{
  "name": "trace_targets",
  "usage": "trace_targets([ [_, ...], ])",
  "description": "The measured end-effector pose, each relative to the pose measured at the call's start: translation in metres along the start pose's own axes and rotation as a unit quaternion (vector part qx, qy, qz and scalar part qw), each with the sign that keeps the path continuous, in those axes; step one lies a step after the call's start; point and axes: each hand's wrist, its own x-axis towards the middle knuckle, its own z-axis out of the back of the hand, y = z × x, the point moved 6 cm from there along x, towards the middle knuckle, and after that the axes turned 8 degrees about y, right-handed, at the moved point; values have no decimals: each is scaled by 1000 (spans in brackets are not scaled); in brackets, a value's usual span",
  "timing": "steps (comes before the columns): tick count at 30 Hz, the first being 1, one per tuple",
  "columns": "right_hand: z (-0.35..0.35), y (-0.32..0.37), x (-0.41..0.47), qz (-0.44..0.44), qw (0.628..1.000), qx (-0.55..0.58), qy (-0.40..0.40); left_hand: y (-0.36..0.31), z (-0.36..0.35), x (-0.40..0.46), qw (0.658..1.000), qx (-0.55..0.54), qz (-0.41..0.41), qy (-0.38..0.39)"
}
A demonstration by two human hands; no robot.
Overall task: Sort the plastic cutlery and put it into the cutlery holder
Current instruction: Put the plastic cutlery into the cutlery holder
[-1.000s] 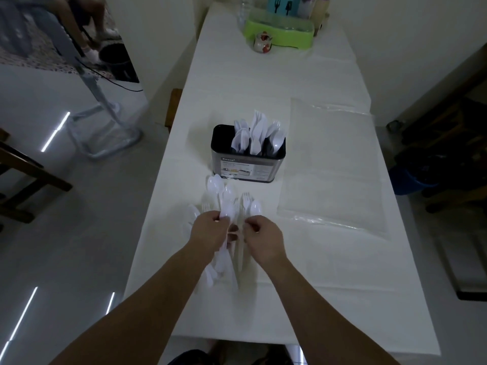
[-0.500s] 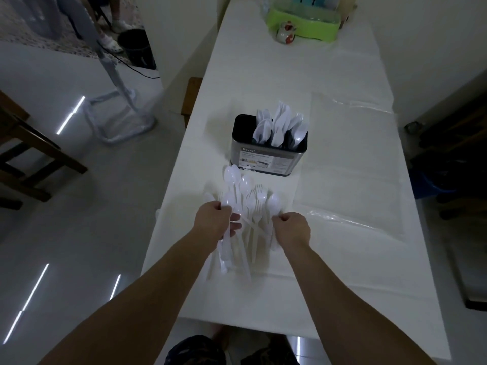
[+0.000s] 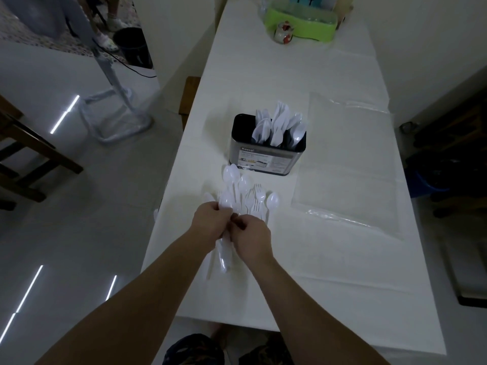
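The loose cutlery (image 3: 237, 196) lies fanned near the table (image 3: 342, 272) left edge, just short of the cutlery holder (image 3: 266, 160); bare cloth opens toward the right edge, beside a clear plastic sheet (image 3: 347, 164). The left hand (image 3: 209, 223) has its fingers clamped on several white handles. The right hand (image 3: 253, 238) touches it, fingertips pinched on the same bundle. A green tray (image 3: 300, 22) sits at the far end

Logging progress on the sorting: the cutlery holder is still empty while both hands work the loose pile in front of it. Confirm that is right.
Not right. The head view shows the cutlery holder already has white plastic cutlery standing in it. The rest holds: the left hand and right hand are both at the loose pile in front of it.
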Motion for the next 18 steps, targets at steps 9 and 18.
trace_targets([
  [9,67,-49,20,-145,967,-153,-144,5,17,7,998,-61,14,5],
  [18,74,-60,31,-186,973,-37,-133,0,22,8,997,-71,16,-7],
])
